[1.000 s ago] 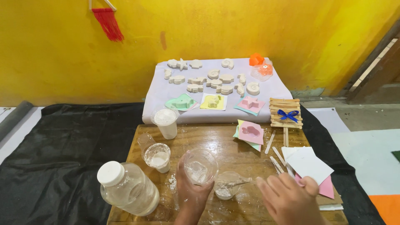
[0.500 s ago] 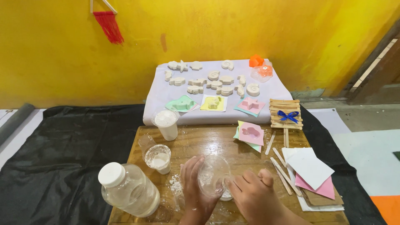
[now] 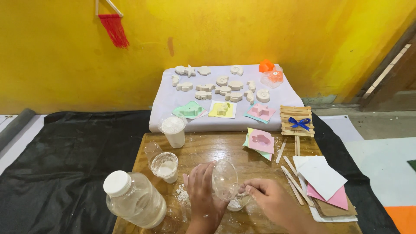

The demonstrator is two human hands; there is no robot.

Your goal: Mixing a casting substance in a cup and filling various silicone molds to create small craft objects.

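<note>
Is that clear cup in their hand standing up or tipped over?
Tipped: the clear cup lies sideways in the left hand, mouth facing the camera.

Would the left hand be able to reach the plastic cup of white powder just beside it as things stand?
Probably yes, but not freely: the left hand is gripping a tipped clear cup, so it would need to let go first. The powder cup stands close by on the wooden board, with nothing between them.

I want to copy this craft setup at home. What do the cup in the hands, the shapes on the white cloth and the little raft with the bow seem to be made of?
The see-through cup tilted in the left hand looks like thin clear plastic, glossy. The matte off-white moulded shapes look like cast plaster, chalky and dull. The small raft with a blue bow seems built of pale wooden craft sticks, unpainted.
</note>
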